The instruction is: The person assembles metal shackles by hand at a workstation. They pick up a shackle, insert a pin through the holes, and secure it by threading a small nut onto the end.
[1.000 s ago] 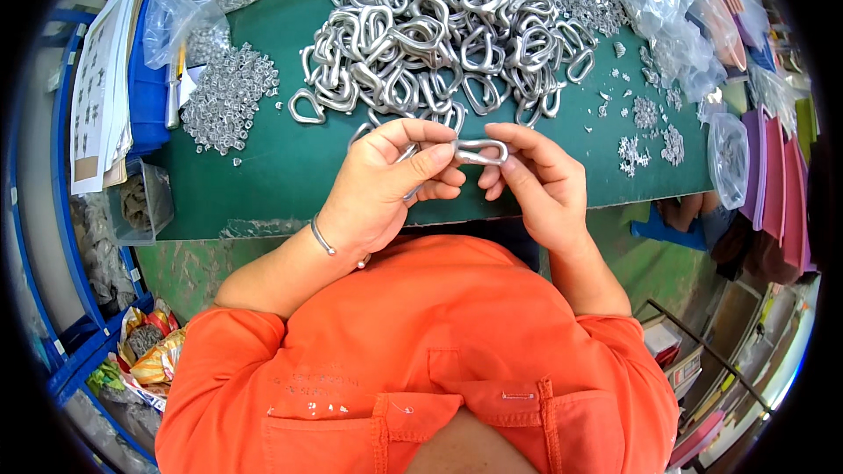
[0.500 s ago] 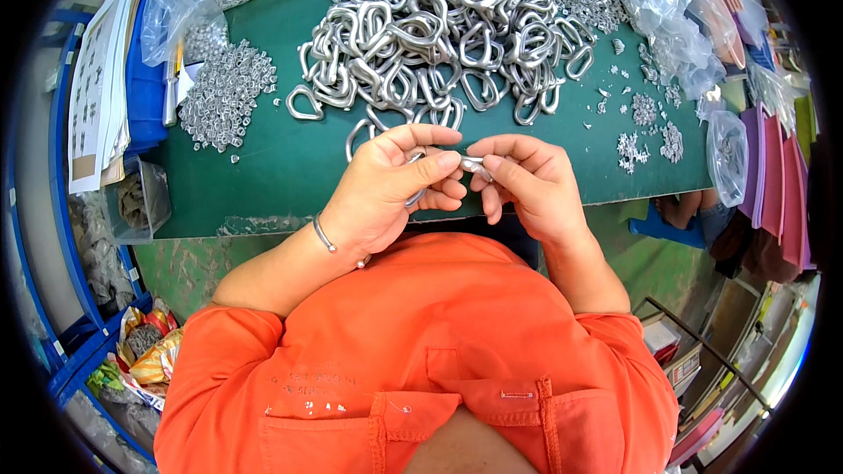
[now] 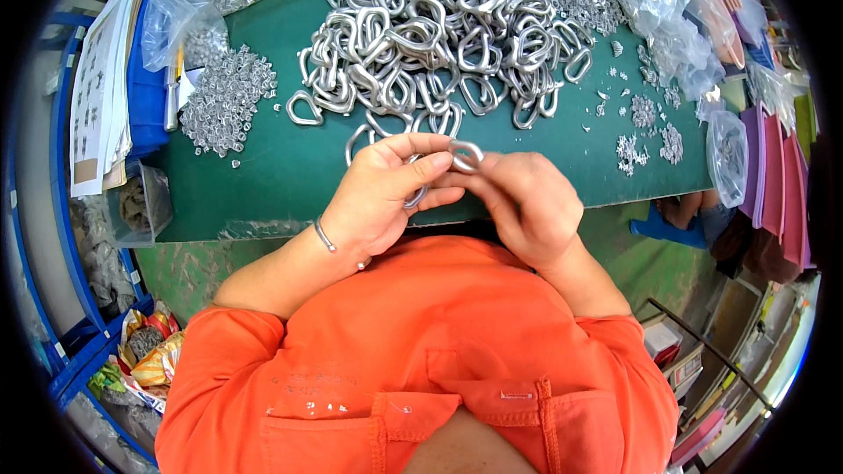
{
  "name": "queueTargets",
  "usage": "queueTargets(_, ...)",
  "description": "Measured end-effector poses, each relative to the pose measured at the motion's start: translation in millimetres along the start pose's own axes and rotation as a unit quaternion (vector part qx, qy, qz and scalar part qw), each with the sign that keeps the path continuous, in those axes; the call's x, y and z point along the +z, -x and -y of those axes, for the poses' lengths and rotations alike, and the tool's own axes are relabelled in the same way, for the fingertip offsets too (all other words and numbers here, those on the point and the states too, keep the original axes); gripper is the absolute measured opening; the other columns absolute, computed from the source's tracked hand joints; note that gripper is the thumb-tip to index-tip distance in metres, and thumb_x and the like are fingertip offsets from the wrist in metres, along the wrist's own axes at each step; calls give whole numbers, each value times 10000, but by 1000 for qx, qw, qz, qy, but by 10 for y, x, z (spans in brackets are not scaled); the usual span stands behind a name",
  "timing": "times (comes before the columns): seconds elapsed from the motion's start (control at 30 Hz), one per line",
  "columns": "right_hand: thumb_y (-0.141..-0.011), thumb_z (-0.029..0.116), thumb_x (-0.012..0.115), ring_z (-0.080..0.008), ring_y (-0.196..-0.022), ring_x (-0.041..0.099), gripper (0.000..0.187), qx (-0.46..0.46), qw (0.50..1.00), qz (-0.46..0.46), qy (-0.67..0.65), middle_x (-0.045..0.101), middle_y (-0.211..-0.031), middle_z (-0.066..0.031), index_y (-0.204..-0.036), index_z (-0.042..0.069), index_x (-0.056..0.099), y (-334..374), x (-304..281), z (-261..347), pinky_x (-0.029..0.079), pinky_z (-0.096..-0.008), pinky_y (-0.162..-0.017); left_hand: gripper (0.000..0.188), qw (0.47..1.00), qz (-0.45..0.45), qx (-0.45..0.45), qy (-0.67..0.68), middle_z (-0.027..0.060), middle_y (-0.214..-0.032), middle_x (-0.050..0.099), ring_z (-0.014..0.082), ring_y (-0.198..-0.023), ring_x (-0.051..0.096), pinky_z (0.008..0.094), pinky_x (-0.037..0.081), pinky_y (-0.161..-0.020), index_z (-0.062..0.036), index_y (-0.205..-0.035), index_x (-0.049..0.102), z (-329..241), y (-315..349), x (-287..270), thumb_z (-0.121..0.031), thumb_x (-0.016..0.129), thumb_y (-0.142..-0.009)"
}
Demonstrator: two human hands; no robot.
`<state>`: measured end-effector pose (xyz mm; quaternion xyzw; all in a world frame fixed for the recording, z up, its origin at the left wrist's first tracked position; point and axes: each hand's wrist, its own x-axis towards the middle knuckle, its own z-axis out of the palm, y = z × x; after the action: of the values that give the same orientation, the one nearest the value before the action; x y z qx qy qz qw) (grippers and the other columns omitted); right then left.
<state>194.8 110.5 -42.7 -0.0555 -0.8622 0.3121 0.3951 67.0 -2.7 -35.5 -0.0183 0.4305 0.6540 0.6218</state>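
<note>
I see both hands meeting over the near edge of the green table [image 3: 281,167], just below the big pile of metal rings [image 3: 439,35]. Left hand [image 3: 382,197] is curled shut around one metal ring [image 3: 465,154], whose loop sticks out at the fingertips; right hand [image 3: 531,202] pinches that same ring from the other side. A heap of small silver parts [image 3: 226,96] lies left of the pile.
</note>
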Motion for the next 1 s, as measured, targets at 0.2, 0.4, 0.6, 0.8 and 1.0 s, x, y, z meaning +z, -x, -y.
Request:
queueTargets(0.2, -646, -6, 673, -249, -698, 577, 191, 8, 1000, 14, 0, 617, -826, -109, -829, -6, 616, -114, -82, -97, 457, -314, -612, 328, 999, 28, -7, 44, 164, -1027, 594, 241, -931, 605, 316, 520, -767, 53, -1098, 511, -65, 50, -52, -205, 405, -924)
queueTargets(0.4, -664, 44, 675, -280, -804, 501, 206, 81, 969, 109, 205, 506, -880, -95, -848, 41, 583, -193, 88, -295, 418, -372, -681, 429, 995, 38, -26, 88, 221, -1128, 533, 311, -1029, 554, 356, 497, -829, 67, -1169, 437, -72, 43, -45, -271, 286, -951)
queueTargets(0.6, -702, -26, 641, -240, -799, 520, 166, 159, 986, 49, 24, 497, -898, -106, -851, 15, 579, -101, 4, -247, 448, -293, -668, 363, 997, 35, -11, 71, 176, -1081, 552, 261, -987, 568, 355, 508, -810, 38, -1156, 451, -90, 58, -52, -238, 379, -932)
queueTargets(0.8, -762, -17, 621, -141, -847, 526, 152, 275, 918, 73, -278, 497, -982, -90, -909, -13, 582, -6, -121, -121, 476, -239, -693, 212, 999, 25, 24, 7, 39, -791, 532, 130, -729, 559, 320, 536, -684, -32, -1007, 507, -25, 56, -27, -173, 564, -859)
queueTargets(1.0, -741, -47, 638, -145, -828, 538, 194, 245, 921, 42, -300, 505, -986, -104, -907, -19, 543, 21, -50, -67, 484, -245, -671, 162, 999, 12, 29, 7, 23, -786, 559, 121, -704, 567, 284, 526, -596, -75, -970, 529, -18, 43, -68, -176, 578, -852)
